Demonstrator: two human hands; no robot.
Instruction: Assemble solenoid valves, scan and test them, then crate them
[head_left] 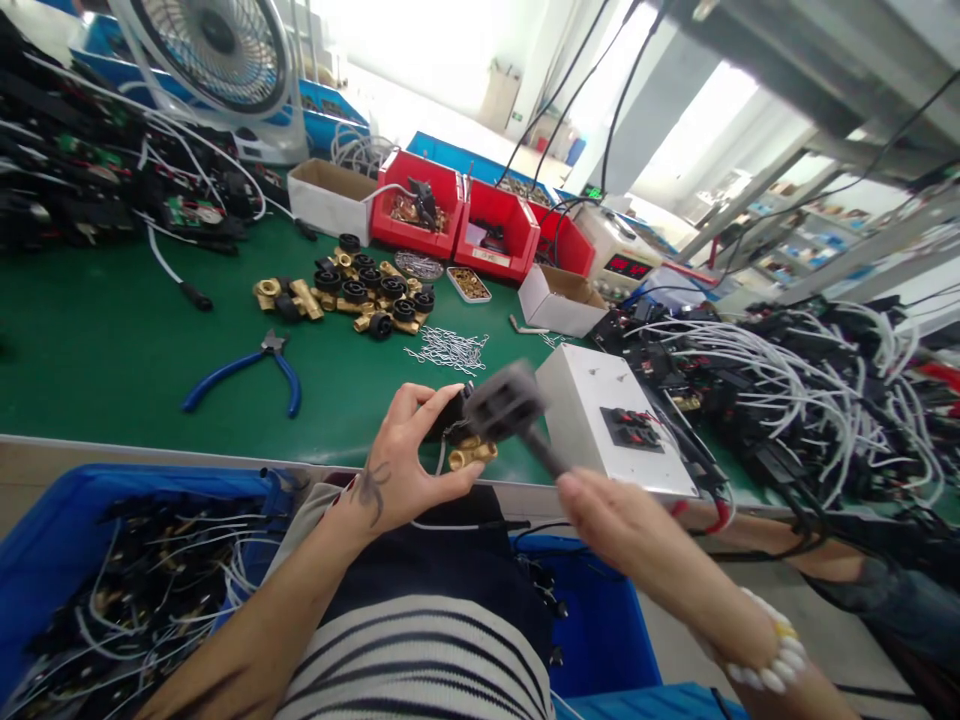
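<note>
My left hand (401,465) is closed around a small brass fitting with a black part (469,447), held just above the near edge of the green bench (112,340). My right hand (637,540) grips the handle of a grey, blurred tool (510,405) whose head is against the black part. A white wire loops from the fitting down toward my lap. Right of the hands stands a white test box (600,420) with a black and red socket panel on its top.
A cluster of brass valves with black caps (356,295) and a heap of small wire clips (450,348) lie mid-bench. Blue-handled pliers (255,372) lie left. Red bins (457,215) and cardboard boxes stand behind. Wired assemblies pile at right (787,390) and fill the blue crate (135,590).
</note>
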